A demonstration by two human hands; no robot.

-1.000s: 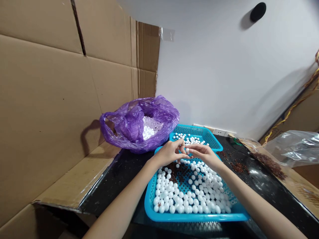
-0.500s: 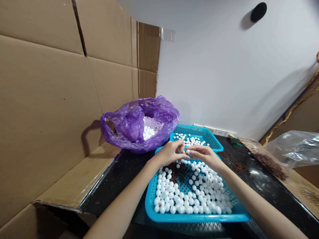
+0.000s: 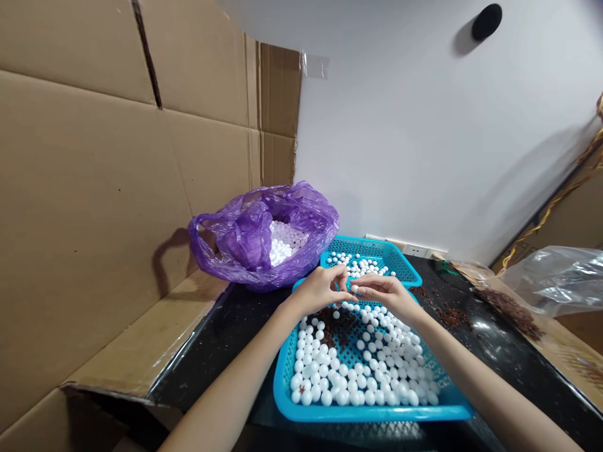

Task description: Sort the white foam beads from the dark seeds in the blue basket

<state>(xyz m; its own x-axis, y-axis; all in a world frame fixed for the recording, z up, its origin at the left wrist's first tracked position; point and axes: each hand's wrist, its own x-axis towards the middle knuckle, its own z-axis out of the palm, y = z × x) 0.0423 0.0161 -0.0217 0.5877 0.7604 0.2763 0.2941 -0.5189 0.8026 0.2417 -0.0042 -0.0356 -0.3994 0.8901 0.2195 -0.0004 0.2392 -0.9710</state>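
Observation:
Above the near blue plastic basket (image 3: pixel 377 411) my two hands meet with fingertips almost touching. My right hand (image 3: pixel 384 294) pinches a small white ball (image 3: pixel 355 289) between thumb and fingers. Curled close beside that ball is my left hand (image 3: pixel 325 290), thumb and fingers drawn together; whatever lies in its fingertips is too small to make out. Many loose white balls (image 3: pixel 339 380) fill the near basket, with a heap of small dark reddish-brown pieces (image 3: pixel 336 329) among them. One ball at the front left carries a reddish-brown star-shaped piece (image 3: pixel 301 390).
Behind stands a second blue basket (image 3: pixel 400 260) with fewer white balls. An open purple plastic bag (image 3: pixel 235 242) of white balls sits at left, by a cardboard wall (image 3: pixel 94 157). More reddish-brown pieces (image 3: pixel 511 311) and a clear plastic bag (image 3: pixel 556 276) lie at right on the black tabletop (image 3: pixel 509 367).
Almost nothing differs. Both hands keep the same pose over the near basket, and the view has shifted very slightly.

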